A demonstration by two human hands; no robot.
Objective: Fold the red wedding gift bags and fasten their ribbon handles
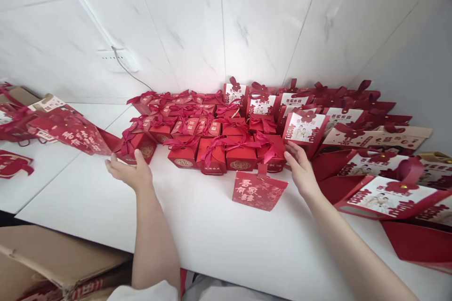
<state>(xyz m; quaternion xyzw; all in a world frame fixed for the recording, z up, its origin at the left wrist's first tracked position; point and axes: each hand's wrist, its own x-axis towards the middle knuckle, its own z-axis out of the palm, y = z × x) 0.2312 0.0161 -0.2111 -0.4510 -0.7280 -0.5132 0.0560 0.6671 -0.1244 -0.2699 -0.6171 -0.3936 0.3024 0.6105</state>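
We see both hands stretched out over the white surface (pixel 212 240), toward a group of red boxes (pixel 212 143) with ribbon bows. The boxes stand in rows at the far middle of the surface, in front of the tiled wall (pixel 197 23).

The left hand (pixel 126 170) is open, with the fingers spread and the thumb up, and it holds nothing. The left box (pixel 143 146), at the left end of the near row, is just beyond its thumb. We cannot tell if the thumb touches it.

The right hand (pixel 301 168) is open too, with the fingers straight, and it also grips nothing. Its fingertips are at the right side of the right box (pixel 271 150), the last one of the near row, and they seem to touch it. So the group of boxes lies between the two hands, a little farther than them.

A flat bag (pixel 259 191) lies alone on the surface near the boxes, just left of the right wrist. More bags (pixel 261 103) stand behind the boxes, and others lie in a heap (pixel 388 197) at the right. At the far left are more red bags (pixel 70 131), lying down. A carton (pixel 52 254) is below the near left edge of the surface.
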